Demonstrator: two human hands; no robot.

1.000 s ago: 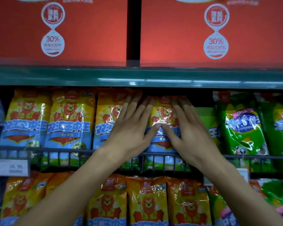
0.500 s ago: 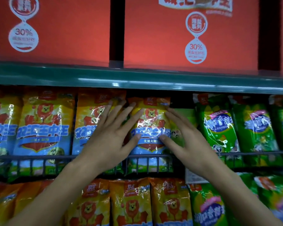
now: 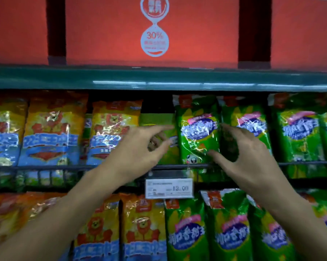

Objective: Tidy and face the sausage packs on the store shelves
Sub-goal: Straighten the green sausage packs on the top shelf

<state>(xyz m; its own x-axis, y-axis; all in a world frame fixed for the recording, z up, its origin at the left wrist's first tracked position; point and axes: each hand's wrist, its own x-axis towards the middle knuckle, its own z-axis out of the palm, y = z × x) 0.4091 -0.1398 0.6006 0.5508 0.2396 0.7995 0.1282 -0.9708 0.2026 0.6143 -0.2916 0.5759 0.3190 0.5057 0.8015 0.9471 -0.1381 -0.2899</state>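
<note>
Two hands flank a glossy green plastic sausage pack standing behind the wire shelf rail: left hand and right hand both spread, fingers open, gripping nothing.

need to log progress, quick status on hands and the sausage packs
Left hand open, fingers spread at the set-back green pack. Right hand open, closing round the front green pack. Wire rail crosses the pack bottoms; nothing else blocking.

Green sausage packs with purple-blue lettering sit beside yellow-and-blue packs showing red lions, under red boxes.
</note>
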